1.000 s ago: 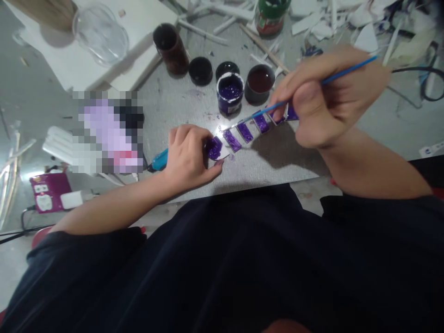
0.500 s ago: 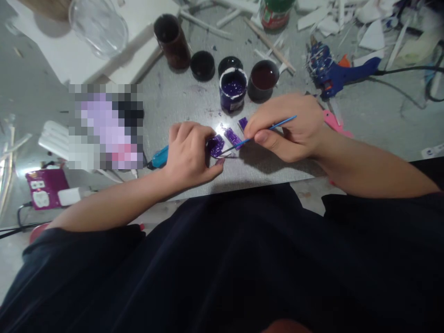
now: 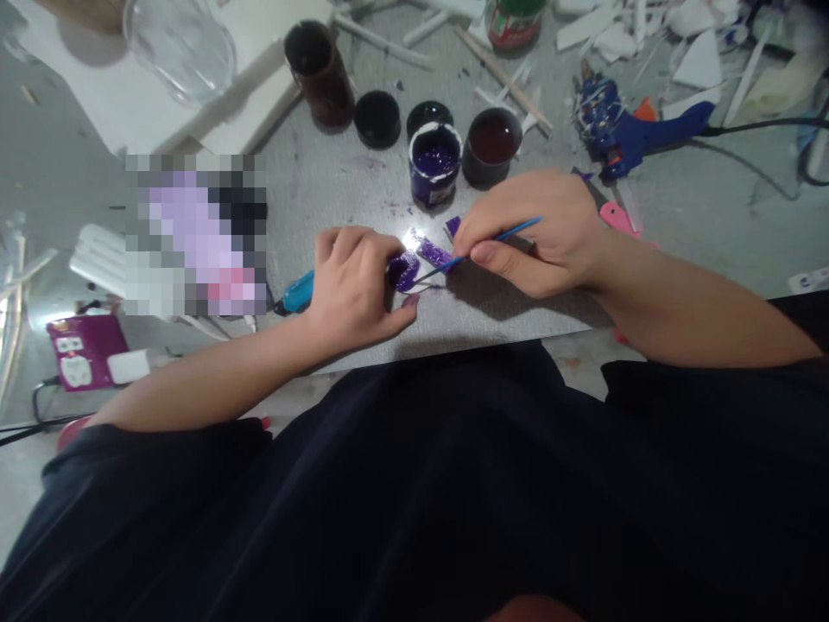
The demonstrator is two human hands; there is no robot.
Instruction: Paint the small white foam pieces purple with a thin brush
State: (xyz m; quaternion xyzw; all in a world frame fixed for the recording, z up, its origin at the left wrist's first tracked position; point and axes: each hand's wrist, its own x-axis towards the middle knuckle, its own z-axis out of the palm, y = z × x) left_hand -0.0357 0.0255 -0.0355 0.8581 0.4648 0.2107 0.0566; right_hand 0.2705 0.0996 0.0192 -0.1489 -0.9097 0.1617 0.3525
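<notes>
My right hand [image 3: 534,233] pinches a thin blue paintbrush [image 3: 511,231] whose dark tip end rests at a small rounded purple-painted piece [image 3: 405,271]. My left hand [image 3: 356,281] steadies that piece on the table, index finger at its upper edge and thumb at its lower side. A rectangular purple piece [image 3: 433,255] lies between the hands. Beyond it, a smaller purple piece [image 3: 453,225] is partly hidden by my right fingers. An uncapped jar of purple paint [image 3: 435,177] stands just behind these pieces.
Dark cups [image 3: 493,142] and a brown jar [image 3: 320,78] stand behind. A blue glue gun [image 3: 615,130] with a cord lies at right, near pink-handled scissors [image 3: 615,218]. White scraps [image 3: 699,60] litter the back right. A blue-handled tool [image 3: 298,292] lies beside my left hand.
The brush and my right hand have shifted slightly left, with the brush tip moving a little up along the rounded piece. My left hand stays in place.
</notes>
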